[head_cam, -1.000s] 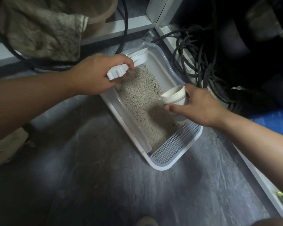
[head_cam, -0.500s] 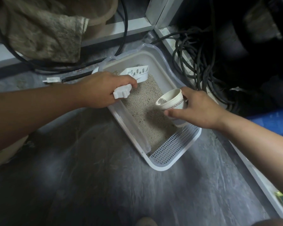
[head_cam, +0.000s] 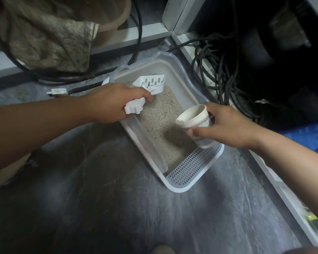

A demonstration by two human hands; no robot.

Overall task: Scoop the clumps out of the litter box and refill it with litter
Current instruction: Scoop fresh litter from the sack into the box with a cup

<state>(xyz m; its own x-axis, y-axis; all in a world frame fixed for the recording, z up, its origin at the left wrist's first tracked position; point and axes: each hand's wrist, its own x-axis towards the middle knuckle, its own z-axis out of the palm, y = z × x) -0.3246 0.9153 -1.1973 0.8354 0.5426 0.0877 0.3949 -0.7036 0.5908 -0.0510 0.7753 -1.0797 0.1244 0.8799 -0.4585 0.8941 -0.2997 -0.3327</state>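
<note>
The litter box (head_cam: pixel 174 70) sits on the grey floor (head_cam: pixel 99 208), its near end a perforated white grate (head_cam: pixel 193 167). Its tray holds pale granular litter (head_cam: pixel 160 118) from the grate to the far wall. Over the near right edge, the right hand (head_cam: pixel 228 127) grips a tilted paper cup (head_cam: pixel 195 120), fingers wrapped around its side; the cup's contents cannot be made out. At the left rim, the left hand (head_cam: pixel 108 103) is clenched on the handle of a slotted white scoop (head_cam: pixel 151 85), whose head rests on the litter near the far left corner. Black cables (head_cam: pixel 218 70) lie beyond the right edge.
</note>
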